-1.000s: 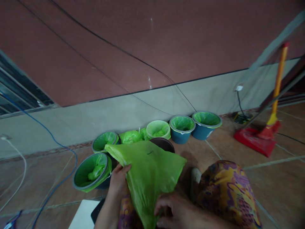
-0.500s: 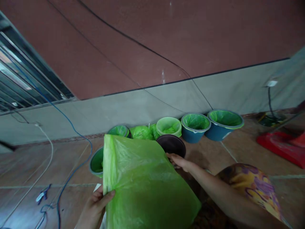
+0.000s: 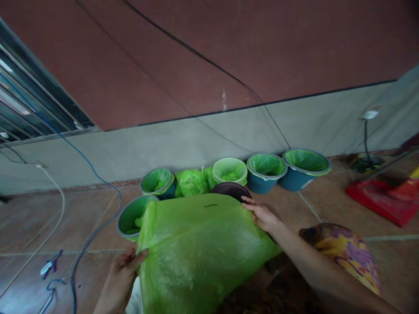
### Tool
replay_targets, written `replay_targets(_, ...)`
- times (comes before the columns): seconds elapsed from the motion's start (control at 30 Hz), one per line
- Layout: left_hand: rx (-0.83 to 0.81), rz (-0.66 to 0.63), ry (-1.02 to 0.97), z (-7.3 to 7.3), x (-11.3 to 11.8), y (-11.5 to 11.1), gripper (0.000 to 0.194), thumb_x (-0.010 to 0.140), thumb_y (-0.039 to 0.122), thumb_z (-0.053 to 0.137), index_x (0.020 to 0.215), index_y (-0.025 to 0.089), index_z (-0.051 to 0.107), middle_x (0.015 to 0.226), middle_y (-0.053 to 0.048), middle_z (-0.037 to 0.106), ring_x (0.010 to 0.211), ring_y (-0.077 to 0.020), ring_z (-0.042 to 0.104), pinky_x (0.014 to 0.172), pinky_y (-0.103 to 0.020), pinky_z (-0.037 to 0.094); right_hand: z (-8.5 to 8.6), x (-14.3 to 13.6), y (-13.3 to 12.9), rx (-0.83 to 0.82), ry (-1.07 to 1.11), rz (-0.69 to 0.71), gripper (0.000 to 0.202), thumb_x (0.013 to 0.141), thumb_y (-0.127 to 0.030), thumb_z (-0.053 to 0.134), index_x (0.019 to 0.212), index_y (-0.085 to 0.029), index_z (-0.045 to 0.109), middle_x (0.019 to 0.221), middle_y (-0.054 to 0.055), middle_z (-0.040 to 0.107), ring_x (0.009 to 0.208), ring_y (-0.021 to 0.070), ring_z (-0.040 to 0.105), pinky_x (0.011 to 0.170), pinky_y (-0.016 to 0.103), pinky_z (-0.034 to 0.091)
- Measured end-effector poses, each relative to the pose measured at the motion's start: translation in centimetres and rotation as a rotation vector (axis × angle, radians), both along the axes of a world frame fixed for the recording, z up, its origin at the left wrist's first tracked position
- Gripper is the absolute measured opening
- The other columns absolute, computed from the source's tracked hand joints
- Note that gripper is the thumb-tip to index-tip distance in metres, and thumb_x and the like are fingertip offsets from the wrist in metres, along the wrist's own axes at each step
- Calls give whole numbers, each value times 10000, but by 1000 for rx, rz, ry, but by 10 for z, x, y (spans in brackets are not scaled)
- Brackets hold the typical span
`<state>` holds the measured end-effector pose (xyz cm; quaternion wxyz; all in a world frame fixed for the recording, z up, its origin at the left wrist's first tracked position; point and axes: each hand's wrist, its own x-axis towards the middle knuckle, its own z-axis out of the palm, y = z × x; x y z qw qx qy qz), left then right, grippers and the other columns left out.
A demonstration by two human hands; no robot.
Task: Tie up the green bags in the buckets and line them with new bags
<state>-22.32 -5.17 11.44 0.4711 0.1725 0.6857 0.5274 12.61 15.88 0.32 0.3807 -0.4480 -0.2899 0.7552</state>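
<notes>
A translucent green plastic bag [image 3: 203, 244] is spread out in front of me. My left hand [image 3: 126, 266] is closed on its left edge, thumb on top. At the upper right edge, my right hand [image 3: 262, 216] holds the bag, with its fingers partly stretched along the plastic. Just behind the bag shows the rim of a dark brown bin [image 3: 231, 188], its lower part covered by the plastic. Left of the bag stands a green-lined bucket [image 3: 126, 218], partly overlapped by it.
Along the wall stand a blue lined bucket [image 3: 170, 192], a tied green bag [image 3: 193, 182], a pale green bin [image 3: 230, 171] and two blue lined buckets [image 3: 263, 183] [image 3: 293, 179]. A red dustpan [image 3: 376, 200] lies right. A blue cable [image 3: 98, 226] and a purple-white clip [image 3: 50, 264] lie left.
The bag's upper edge has dropped and widened to the right, uncovering more of the left buckets. My right hand has shifted right with the bag's edge; my left hand remains on the left edge.
</notes>
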Motion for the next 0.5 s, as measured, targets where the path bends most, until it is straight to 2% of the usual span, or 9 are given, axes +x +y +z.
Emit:
replay_targets(0.1, 89, 118, 110, 5, 3, 14, 708, 503, 290, 888, 1169, 215, 661, 765, 15, 740, 711, -183, 704, 621, -243, 548, 27, 26, 16, 85, 36, -37, 586, 714, -199, 752, 1275, -269, 598, 908, 8, 775, 784, 171, 725, 766, 303, 567)
replay_targets(0.2, 172, 135, 208, 15, 8, 27, 892, 514, 353, 889, 1339, 233, 573, 704, 46, 702, 652, -142, 672, 606, -209, 528, 58, 46, 21, 212, 18, -3, 522, 708, -255, 774, 1215, -238, 653, 973, 37, 774, 836, 175, 720, 800, 302, 554)
replay_targets(0.3, 229, 41, 330, 29, 9, 38, 730, 552, 415, 865, 1224, 202, 674, 889, -16, 749, 826, -176, 697, 686, -218, 541, 79, 60, 25, 337, -51, 88, 490, 702, -296, 783, 1175, -214, 684, 1072, 64, 758, 889, 169, 710, 857, 304, 534)
replay_targets(0.37, 228, -44, 439, 38, 6, 45, 640, 577, 444, 846, 1146, 183, 716, 963, -43, 756, 897, -201, 694, 723, -235, 546, 86, 68, 29, 441, -130, 176, 546, 692, -300, 781, 1219, -218, 666, 1114, 65, 745, 913, 170, 700, 885, 318, 522)
replay_targets(0.43, 221, -157, 570, 45, 1, 53, 635, 608, 463, 815, 1168, 183, 709, 959, -49, 759, 894, -220, 698, 741, -271, 557, 88, 73, 35, 565, -307, 237, 539, 688, -285, 760, 1213, -207, 670, 1066, 57, 747, 886, 176, 692, 855, 320, 522)
replay_targets(0.5, 223, -227, 773, 48, -4, 62, 585, 641, 462, 772, 1159, 196, 715, 937, -44, 759, 860, -230, 704, 751, -300, 564, 85, 75, 42, 720, -615, 266, 415, 709, -247, 710, 1120, -186, 710, 984, 47, 745, 837, 181, 679, 798, 303, 515)
